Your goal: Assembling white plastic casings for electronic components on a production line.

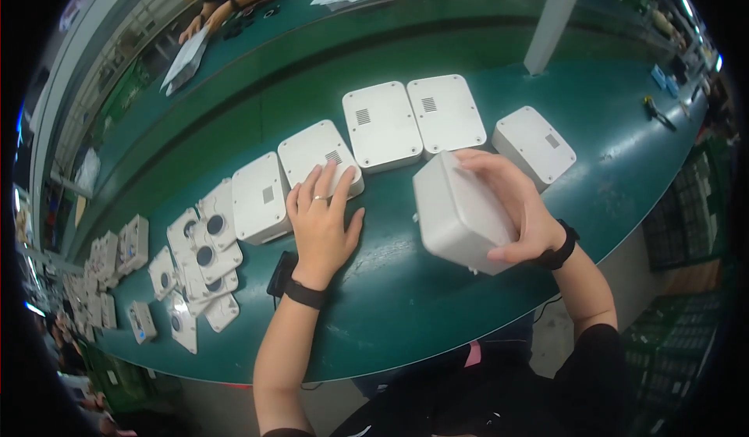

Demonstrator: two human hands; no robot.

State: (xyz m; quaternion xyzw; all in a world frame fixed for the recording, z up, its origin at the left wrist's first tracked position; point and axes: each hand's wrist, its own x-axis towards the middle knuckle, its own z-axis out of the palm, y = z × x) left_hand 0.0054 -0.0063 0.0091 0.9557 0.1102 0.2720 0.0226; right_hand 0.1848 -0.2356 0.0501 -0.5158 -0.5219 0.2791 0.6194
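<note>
Now, right hand [527, 203]: clasped round the held box [456, 222], fingers hooked over the far edge, thumb on the near one; it's a wide spread, presumably because the casing is so broad.
Held box: on the near side of the middle box [382, 125] and off to its right, tilted, seemingly clear of the table [406, 312]; that slant looks like the price of a one-handed hold.
Left hand [321, 226]: fingers loosely spread on the vented box [312, 142], just left of the middle box; nothing gripped, thumb out to the side, perhaps only steadying or resting.
Middle box: lying flat, vent up, its twin [451, 117] just to the right; lying broadside like that ought to keep both steady.
End box [257, 199]: left of the middle box, past the vented box, laid the same way.
Lone box [530, 144]: right of the middle box, beyond the twin, set apart.
Flat pieces [224, 312]: well left of the middle box, on its near side, overlapping, round dark discs [205, 255] showing; heaped, I'd say, to save room.
Co-worker's hands [209, 25]: beyond the middle box and left, at a pale sheet [185, 62].
</note>
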